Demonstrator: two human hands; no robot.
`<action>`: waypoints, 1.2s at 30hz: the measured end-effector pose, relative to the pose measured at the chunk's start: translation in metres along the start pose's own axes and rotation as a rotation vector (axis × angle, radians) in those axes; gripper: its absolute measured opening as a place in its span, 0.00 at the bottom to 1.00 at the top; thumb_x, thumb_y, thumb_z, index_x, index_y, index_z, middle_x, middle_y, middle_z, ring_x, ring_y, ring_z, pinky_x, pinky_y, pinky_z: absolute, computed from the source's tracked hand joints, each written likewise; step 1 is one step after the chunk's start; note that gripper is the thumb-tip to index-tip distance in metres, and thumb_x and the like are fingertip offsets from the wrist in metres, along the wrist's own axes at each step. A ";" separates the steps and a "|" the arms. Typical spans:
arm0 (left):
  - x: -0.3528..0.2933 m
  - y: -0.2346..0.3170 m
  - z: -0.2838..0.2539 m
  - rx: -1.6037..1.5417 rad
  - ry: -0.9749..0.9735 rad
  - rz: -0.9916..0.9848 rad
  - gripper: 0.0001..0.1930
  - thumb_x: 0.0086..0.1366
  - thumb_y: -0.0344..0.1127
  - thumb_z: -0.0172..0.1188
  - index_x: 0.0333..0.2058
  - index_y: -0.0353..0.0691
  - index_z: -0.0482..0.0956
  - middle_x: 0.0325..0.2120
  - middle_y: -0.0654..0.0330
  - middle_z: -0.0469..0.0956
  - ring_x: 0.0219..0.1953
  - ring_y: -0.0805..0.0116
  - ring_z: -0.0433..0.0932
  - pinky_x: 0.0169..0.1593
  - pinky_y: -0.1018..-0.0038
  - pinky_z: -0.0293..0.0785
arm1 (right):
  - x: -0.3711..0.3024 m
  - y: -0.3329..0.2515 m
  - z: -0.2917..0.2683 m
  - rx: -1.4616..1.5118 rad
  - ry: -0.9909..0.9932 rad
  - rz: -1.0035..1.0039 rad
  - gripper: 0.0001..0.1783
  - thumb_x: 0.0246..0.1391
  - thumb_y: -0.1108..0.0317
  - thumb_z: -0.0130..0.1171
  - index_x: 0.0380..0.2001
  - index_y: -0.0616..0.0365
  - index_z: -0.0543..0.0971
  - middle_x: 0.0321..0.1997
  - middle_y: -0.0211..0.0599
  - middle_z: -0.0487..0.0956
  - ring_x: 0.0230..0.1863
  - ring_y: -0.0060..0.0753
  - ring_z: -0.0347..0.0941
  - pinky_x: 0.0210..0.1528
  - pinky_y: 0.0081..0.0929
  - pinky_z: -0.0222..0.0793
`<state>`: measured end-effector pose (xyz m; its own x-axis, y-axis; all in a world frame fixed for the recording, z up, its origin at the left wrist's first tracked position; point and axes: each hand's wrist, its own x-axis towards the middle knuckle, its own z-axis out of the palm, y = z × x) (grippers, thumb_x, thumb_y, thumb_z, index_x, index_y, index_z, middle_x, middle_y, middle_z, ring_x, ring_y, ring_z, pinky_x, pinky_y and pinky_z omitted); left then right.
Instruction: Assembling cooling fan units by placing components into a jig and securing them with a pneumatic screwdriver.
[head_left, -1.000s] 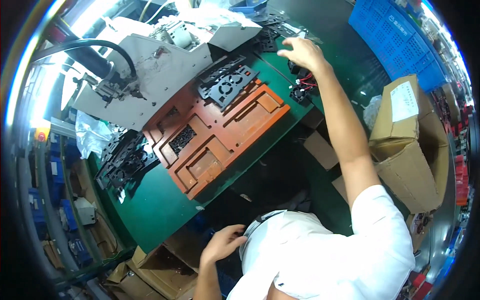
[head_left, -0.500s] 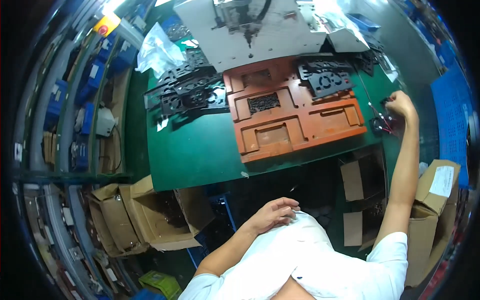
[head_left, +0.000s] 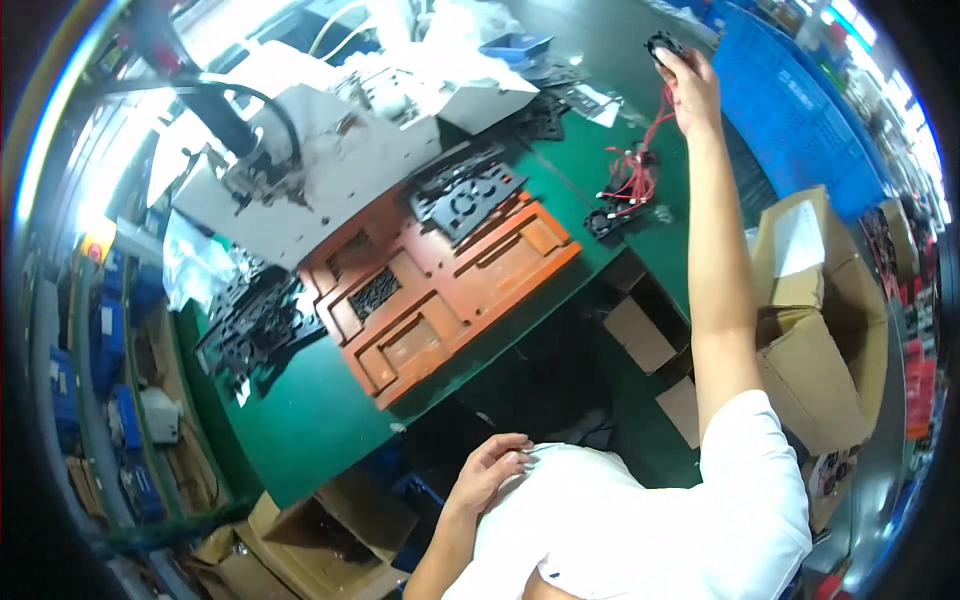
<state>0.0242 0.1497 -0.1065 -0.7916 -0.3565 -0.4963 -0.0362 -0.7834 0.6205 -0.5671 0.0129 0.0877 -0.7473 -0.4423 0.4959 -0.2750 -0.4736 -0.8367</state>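
Green smooth worktop [head_left: 300, 440] in head view bears orange slab fixture [head_left: 450, 290] with recessed pockets [head_left: 412, 342], tangled red wires [head_left: 632, 172]. Right arm [head_left: 720, 280] outstretched, right hand [head_left: 692, 88] pinching small round black fan [head_left: 660, 45] near blue perforated crate [head_left: 800, 120]; left hand [head_left: 488, 472] half-open, loosely bent, at white shirt [head_left: 640, 540].

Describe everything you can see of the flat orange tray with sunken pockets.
The flat, orange, pocketed tray looks rigid, its material unclear, with squared recesses and grooves. One pocket holds a heap of tiny black pieces. It lies flat on the smooth green tabletop, near the front edge. Thin, black, perforated plates lie over its back right part; the angular white machine housing hides its back edge. Neither the left hand nor the right hand touches it.
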 end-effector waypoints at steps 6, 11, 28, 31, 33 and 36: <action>0.010 0.022 0.040 0.590 0.038 -0.023 0.20 0.68 0.41 0.68 0.56 0.41 0.81 0.49 0.55 0.82 0.51 0.65 0.80 0.59 0.67 0.76 | 0.041 -0.057 -0.008 -0.129 0.256 -0.670 0.22 0.53 0.72 0.76 0.49 0.64 0.79 0.44 0.34 0.81 0.45 0.25 0.79 0.50 0.21 0.75; -0.007 0.038 0.070 1.504 -0.168 0.554 0.17 0.68 0.35 0.63 0.54 0.39 0.80 0.52 0.50 0.79 0.54 0.53 0.80 0.56 0.65 0.78 | 0.008 -0.123 0.022 -0.447 0.229 -0.796 0.19 0.62 0.69 0.66 0.54 0.62 0.77 0.47 0.37 0.81 0.50 0.28 0.80 0.53 0.25 0.75; 0.021 0.137 0.043 0.213 0.271 0.578 0.34 0.67 0.30 0.67 0.69 0.38 0.64 0.51 0.59 0.77 0.46 0.73 0.79 0.46 0.78 0.78 | -0.364 -0.076 0.120 0.059 -0.807 0.183 0.28 0.48 0.86 0.71 0.52 0.63 0.74 0.67 0.47 0.62 0.57 0.41 0.77 0.57 0.34 0.78; 0.017 0.129 0.038 0.215 0.285 0.572 0.31 0.65 0.26 0.69 0.66 0.36 0.67 0.54 0.59 0.77 0.47 0.72 0.80 0.50 0.76 0.79 | -0.365 -0.052 0.118 0.381 -0.561 0.592 0.28 0.51 0.86 0.69 0.55 0.63 0.71 0.60 0.40 0.68 0.57 0.27 0.75 0.57 0.26 0.77; 0.016 0.120 0.029 0.266 0.317 0.637 0.31 0.63 0.23 0.70 0.63 0.33 0.69 0.54 0.58 0.78 0.48 0.71 0.81 0.52 0.75 0.80 | -0.353 -0.057 0.116 0.301 -0.612 0.709 0.31 0.52 0.85 0.69 0.59 0.63 0.70 0.57 0.37 0.70 0.56 0.26 0.76 0.56 0.24 0.77; 0.005 0.114 0.029 0.217 0.279 0.543 0.31 0.60 0.21 0.71 0.61 0.32 0.70 0.50 0.57 0.79 0.47 0.70 0.82 0.52 0.76 0.81 | -0.343 -0.065 0.109 0.151 -0.686 0.703 0.34 0.53 0.84 0.69 0.62 0.62 0.70 0.56 0.35 0.71 0.56 0.26 0.76 0.53 0.23 0.77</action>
<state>-0.0021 0.0730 -0.0204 -0.5450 -0.8146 -0.1982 0.1791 -0.3441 0.9217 -0.2265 0.1122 -0.0023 -0.1858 -0.9820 -0.0347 0.2117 -0.0055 -0.9773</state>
